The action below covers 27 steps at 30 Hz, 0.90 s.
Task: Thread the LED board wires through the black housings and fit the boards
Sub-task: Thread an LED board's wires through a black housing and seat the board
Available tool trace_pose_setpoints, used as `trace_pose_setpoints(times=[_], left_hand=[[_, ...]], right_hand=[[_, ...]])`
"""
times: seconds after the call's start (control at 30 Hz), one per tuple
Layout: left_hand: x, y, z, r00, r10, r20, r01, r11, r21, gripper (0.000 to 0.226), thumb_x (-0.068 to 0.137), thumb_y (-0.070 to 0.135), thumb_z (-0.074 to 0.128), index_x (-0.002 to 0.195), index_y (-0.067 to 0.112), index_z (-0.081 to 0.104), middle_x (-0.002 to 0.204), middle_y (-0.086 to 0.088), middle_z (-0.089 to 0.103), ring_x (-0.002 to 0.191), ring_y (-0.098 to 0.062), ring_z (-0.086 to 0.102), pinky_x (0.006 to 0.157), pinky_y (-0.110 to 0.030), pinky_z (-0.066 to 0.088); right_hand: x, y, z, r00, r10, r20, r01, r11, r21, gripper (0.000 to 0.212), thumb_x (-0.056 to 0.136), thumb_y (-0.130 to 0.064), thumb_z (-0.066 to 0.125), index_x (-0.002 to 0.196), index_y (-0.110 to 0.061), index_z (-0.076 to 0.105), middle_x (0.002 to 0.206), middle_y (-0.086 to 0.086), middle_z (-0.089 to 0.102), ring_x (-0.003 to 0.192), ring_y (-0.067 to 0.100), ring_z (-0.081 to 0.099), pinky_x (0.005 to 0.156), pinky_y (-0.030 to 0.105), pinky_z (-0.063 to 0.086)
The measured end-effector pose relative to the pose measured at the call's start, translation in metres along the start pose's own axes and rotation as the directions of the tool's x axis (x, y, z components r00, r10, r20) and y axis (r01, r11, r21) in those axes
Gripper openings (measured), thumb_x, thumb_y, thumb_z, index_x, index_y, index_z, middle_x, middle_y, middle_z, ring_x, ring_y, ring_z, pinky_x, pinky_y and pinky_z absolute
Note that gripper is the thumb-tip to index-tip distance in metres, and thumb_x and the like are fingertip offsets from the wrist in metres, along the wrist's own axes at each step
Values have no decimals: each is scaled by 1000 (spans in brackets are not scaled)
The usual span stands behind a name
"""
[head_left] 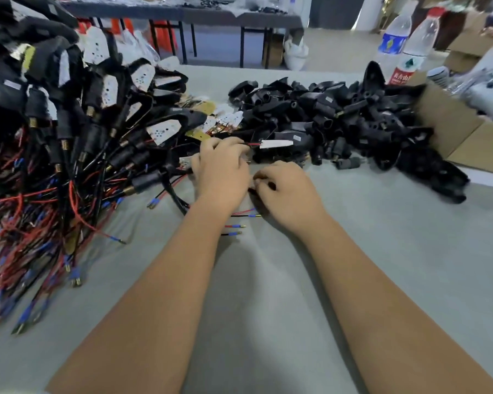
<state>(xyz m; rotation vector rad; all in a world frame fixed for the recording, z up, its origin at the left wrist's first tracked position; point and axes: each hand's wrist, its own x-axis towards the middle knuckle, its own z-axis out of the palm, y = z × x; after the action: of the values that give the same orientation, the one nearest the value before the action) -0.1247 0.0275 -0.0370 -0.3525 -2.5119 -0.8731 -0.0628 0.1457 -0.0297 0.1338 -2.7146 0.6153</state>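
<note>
- LED board (276, 143): small white plate with short red and black leads, at the fingertips of the left hand (222, 169), in front of the heap of empty housings. Judged very light and thin, stiff but easily bent or cracked; solder joints likely fragile. Best held by the edges, not pulled by the leads.
- Wires (241, 216): thin red and black strands with blue-sleeved metal tips, lying on the surface under the wrists. Judged limp and springy; guide by the tip.
- Left grip: fingers curled at the board's lead end, apparently pinching it.
- Right hand (285, 189): fingers curled, pinching a small dark piece, probably a wire end; cannot tell exactly.
- Black housings (325, 115): loose heap, centre right. Judged light, rigid, smooth plastic.
- Finished units (97, 109): large tangled pile, left.
- Surface (268, 280): grey cloth cover, slightly creased, soft.
- Room: cardboard box (453, 129), two water bottles (410, 46), a second table (182, 12) behind.
</note>
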Motion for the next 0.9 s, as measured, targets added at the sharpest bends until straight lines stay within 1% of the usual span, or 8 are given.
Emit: trace_pose_setpoints(times=[0.17, 0.3, 0.47, 0.53, 0.63, 0.73, 0.83, 0.9], left_hand=[[0, 6, -13, 993, 114, -14, -115, 981, -154, 37, 91, 3, 48, 116, 18, 72, 131, 6, 62, 127, -19, 44, 110, -39, 30], [-5, 17, -18, 978, 208, 16, -197, 947, -255, 41, 88, -4, 48, 115, 15, 73, 126, 4, 65, 123, -22, 47, 107, -38, 35], [-16, 38, -22, 948, 319, 10, -286, 863, -415, 48, 81, -10, 42, 106, 13, 77, 113, 8, 72, 99, -6, 54, 87, -15, 43], [-18, 43, -23, 962, 255, 94, -157, 805, -572, 47, 81, -14, 39, 102, 8, 76, 107, 11, 71, 87, 3, 63, 73, -9, 47], [-19, 45, -22, 977, 85, 198, 83, 697, -712, 40, 82, -19, 34, 93, 4, 65, 106, 9, 63, 81, 15, 62, 70, -5, 46], [-13, 37, -23, 986, 60, 157, 52, 778, -626, 38, 81, -14, 39, 94, 16, 59, 113, 3, 62, 104, -3, 59, 90, -21, 48], [-2, 16, -25, 996, -49, 69, 65, 964, -258, 48, 81, -7, 44, 114, 22, 62, 123, 0, 60, 120, -21, 50, 104, -41, 39], [3, 1, -29, 989, -121, 81, 124, 992, -27, 60, 80, -9, 43, 130, 21, 56, 134, -6, 54, 129, -28, 41, 106, -43, 36]], right_hand=[[-2, -2, -7, 944, 306, -126, -189, 810, 556, 8, 93, -24, 59, 92, -22, 67, 80, -13, 63, 77, 5, 60, 71, 19, 44], [1, -5, -10, 926, 371, -69, -169, 572, 802, 7, 94, -19, 60, 100, -20, 63, 75, 0, 62, 65, 6, 56, 62, 18, 45], [2, -6, -11, 900, 435, -12, -114, 262, 958, 11, 98, -18, 56, 98, -13, 65, 81, 2, 68, 66, 9, 62, 59, 20, 48], [3, -4, -13, 893, 450, -8, -102, 219, 970, 15, 100, -17, 53, 103, -9, 65, 81, 2, 69, 65, 10, 61, 59, 20, 48], [4, -2, -13, 883, 466, 54, -117, 106, 987, 17, 103, -12, 43, 107, -8, 60, 97, 10, 68, 74, 19, 61, 67, 27, 50], [6, -4, -14, 889, 451, 80, -72, -36, 997, 21, 106, -11, 35, 100, -11, 55, 98, 13, 67, 78, 19, 65, 73, 27, 55], [8, 0, -17, 874, 484, 39, 19, -114, 993, 24, 107, -11, 31, 94, -12, 53, 93, 11, 67, 79, 19, 67, 77, 26, 56], [8, 6, -21, 859, 511, 25, 55, -139, 989, 26, 106, -9, 31, 92, -11, 53, 90, 11, 65, 76, 18, 65, 76, 25, 54]])
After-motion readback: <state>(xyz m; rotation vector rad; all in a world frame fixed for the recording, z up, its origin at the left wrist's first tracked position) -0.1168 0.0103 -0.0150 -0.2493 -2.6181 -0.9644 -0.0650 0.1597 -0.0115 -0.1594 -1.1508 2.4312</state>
